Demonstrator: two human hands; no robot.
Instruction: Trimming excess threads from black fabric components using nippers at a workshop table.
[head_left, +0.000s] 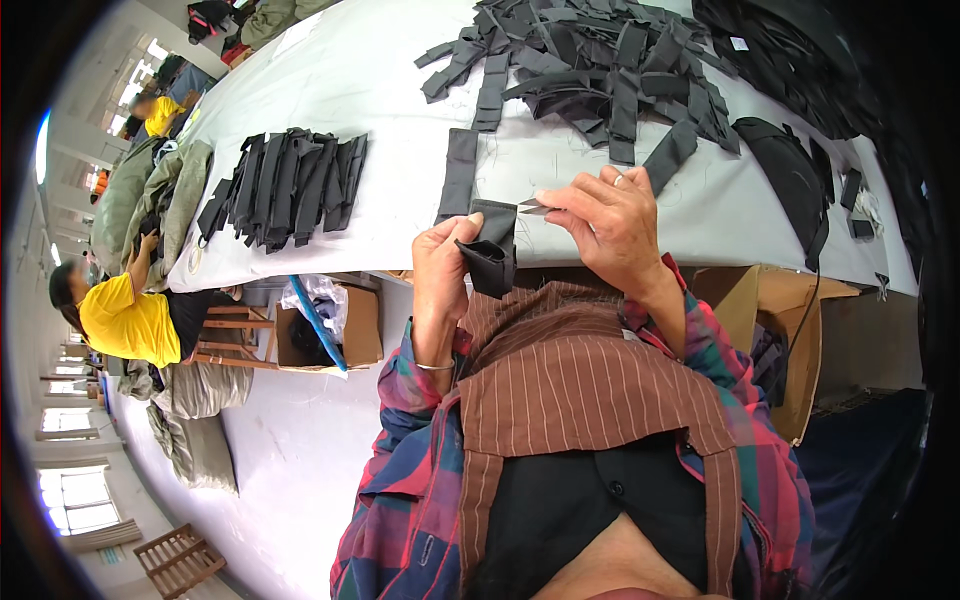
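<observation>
My left hand point(438, 268) pinches a folded piece of dark grey fabric strip point(490, 262) in front of my apron, at the table's near edge. Two pointed metal blades, apparently thread snips point(531, 206), stick out of my right hand point(612, 222); its closed fingers hide the rest. The tips point left, close to the fabric's upper right edge. Another dark strip point(459, 172) lies flat just beyond my left hand. Past my right hand, a tangled heap of similar strips point(622, 95) spreads over the white table point(395, 120).
Neatly laid strips point(290, 188) form a row on the table's left. Black fabric pieces point(785, 175) lie at right. Cardboard boxes point(360, 325) stand below the edge, another point(800, 350) at right. Two people in yellow shirts point(130, 320) are at left beside greenish bundles point(195, 440).
</observation>
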